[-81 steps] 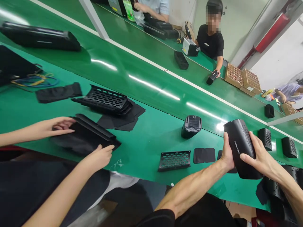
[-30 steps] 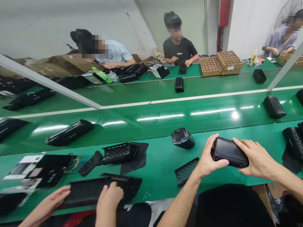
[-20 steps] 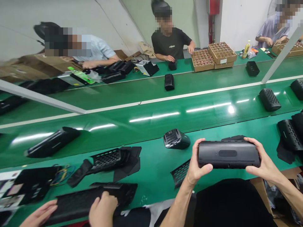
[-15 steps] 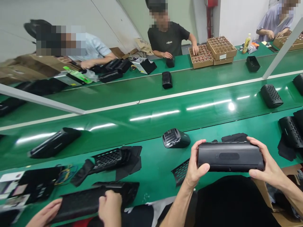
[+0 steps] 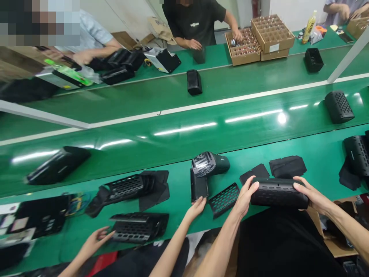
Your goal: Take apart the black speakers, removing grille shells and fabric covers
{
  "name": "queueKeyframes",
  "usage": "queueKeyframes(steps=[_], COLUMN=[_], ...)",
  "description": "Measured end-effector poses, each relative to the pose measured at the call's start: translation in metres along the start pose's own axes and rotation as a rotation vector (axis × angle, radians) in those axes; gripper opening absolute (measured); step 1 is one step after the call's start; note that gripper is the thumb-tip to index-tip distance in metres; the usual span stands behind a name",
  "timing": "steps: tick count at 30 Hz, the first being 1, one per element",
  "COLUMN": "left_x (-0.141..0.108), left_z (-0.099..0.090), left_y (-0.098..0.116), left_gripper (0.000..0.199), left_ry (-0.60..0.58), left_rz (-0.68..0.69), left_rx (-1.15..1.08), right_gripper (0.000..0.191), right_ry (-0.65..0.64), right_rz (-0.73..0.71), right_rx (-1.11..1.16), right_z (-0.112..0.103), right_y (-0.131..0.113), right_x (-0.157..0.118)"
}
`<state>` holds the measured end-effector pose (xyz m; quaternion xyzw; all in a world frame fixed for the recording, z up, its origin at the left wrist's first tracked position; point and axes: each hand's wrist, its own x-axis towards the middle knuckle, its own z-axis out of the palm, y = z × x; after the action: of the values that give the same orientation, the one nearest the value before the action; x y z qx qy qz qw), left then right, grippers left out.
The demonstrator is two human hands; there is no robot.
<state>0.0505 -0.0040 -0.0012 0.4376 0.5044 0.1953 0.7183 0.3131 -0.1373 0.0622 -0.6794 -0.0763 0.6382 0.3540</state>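
Note:
Both my hands hold a black speaker housing [image 5: 279, 193] level above the near edge of the green bench. My left hand [image 5: 245, 196] grips its left end with the thumb on top. At the right end, my right hand [image 5: 313, 194] has its thumb over the top edge; some fingers are hidden behind the housing. A row of slots and a perforated face show on it. Just beyond lie dark flat sheets [image 5: 287, 166], and to the left rests a perforated grille panel [image 5: 225, 200].
A co-worker's hand [image 5: 197, 207] touches a black piece [image 5: 198, 188] beside a standing speaker housing [image 5: 211, 163]. Their other hand [image 5: 100, 237] is at another housing [image 5: 140, 227]. More housings sit on the green belt [image 5: 184, 142]. Across it, people work beside divided cartons [image 5: 272, 30].
My hands have turned the housing over, from its smooth side to its slotted, perforated side. The co-worker on my left has set their housing down and reaches to a black piece nearer me.

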Motion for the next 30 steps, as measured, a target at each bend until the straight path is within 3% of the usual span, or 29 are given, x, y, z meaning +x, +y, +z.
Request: queueKeyframes(steps=[5,7,11,14,18,20,22,24,27,30], left_x=[0.009,0.01,0.009,0.014,0.028,0.038,0.056,0.081,0.115,0.111], left_z=[0.005,0.005,0.001,0.0,-0.001,-0.004,-0.006,-0.002,0.017,0.035], left_y=[0.007,0.011,0.021,0.026,0.031,0.036,0.047,0.064,0.092,0.101], left_gripper=[0.074,0.08,0.111,0.112,0.116,0.122,0.124,0.119,0.116,0.11], left_ry=[0.057,0.002,-0.18,-0.165,-0.154,-0.178,-0.172,-0.153,-0.122,0.062], left_rz=[-0.048,-0.064,-0.015,0.026,0.021,0.057,0.143,0.227,0.276,0.297], left_rx=[0.054,0.045,0.04,0.073,0.085,0.132,0.219,0.282,0.244,0.154], right_gripper=[0.07,0.067,0.064,0.072,0.104,0.102,0.085,0.074,0.073,0.07], right_ry=[0.035,0.023,-0.013,-0.004,-0.047,-0.084,-0.133,-0.16,-0.074,0.05], right_rz=[0.059,0.075,0.11,0.124,-0.005,-0.074,-0.093,-0.099,-0.134,-0.2], right_rx=[0.023,0.028,0.042,0.063,0.154,0.173,0.188,0.209,0.219,0.198], right_z=[0.001,-0.002,-0.01,-0.014,-0.014,-0.012,-0.008,-0.004,-0.005,-0.016], right_y=[-0.008,-0.012,-0.019,-0.017,-0.006,-0.002,-0.004,-0.014,-0.047,-0.102], right_x=[0.007,0.012,0.02,0.027,0.033,0.033,0.035,0.043,0.072,0.116])
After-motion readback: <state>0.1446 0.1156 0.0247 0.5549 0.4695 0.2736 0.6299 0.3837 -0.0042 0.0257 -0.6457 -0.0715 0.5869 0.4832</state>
